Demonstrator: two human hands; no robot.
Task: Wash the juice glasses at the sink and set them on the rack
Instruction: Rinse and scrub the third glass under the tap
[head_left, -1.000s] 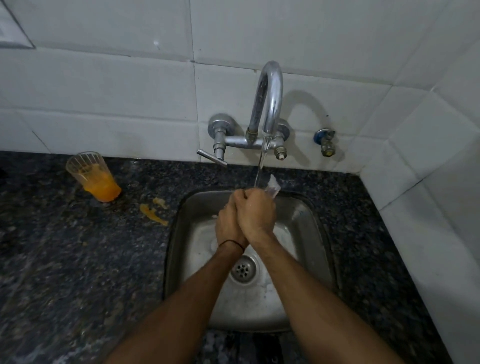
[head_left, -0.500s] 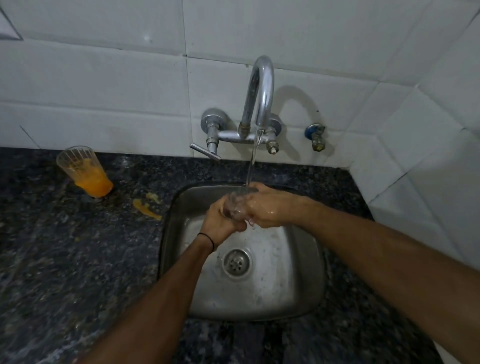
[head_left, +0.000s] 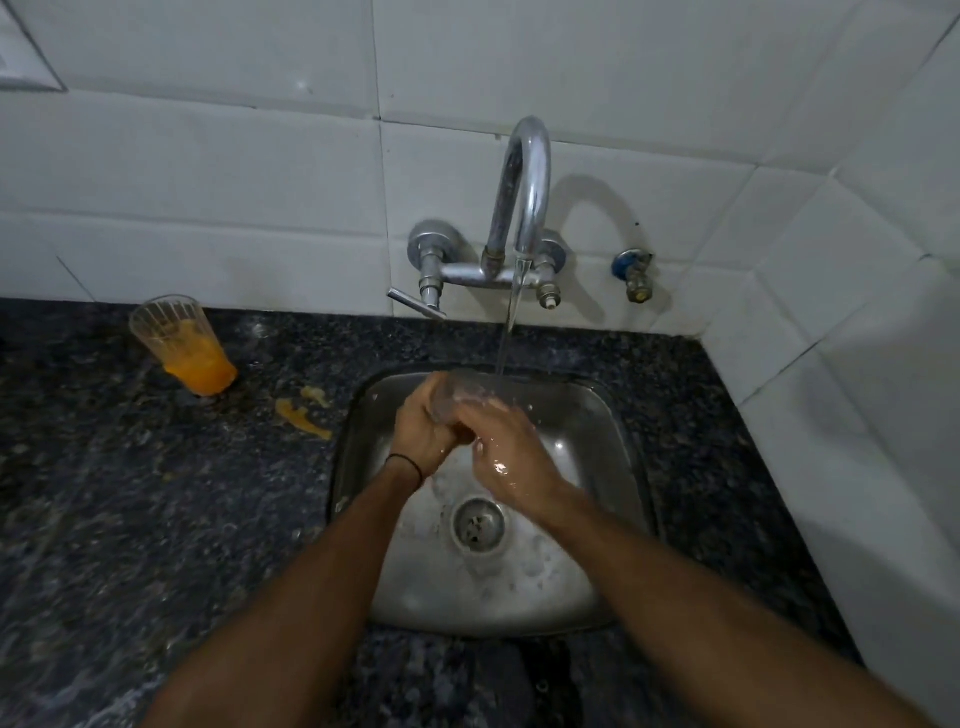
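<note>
A clear juice glass (head_left: 461, 397) lies tilted over the steel sink (head_left: 618, 467), just under the running stream from the tap (head_left: 524, 208). My left hand (head_left: 423, 434) grips its lower part. My wet right hand (head_left: 511, 457) touches the glass from the right, fingers around its base. A second glass (head_left: 182, 343) with orange juice in it stands on the dark counter at the left, near the wall. No rack is in view.
Orange spill marks (head_left: 301, 415) lie on the granite counter (head_left: 156, 519) between the standing glass and the sink. Foam sits around the drain (head_left: 478, 525). White tiled walls close off the back and right side. A small valve (head_left: 634, 273) sticks out of the wall.
My right arm swung from the right side back toward the front, and its hand slid lower on the glass. The glass stayed under the stream in my left hand.
</note>
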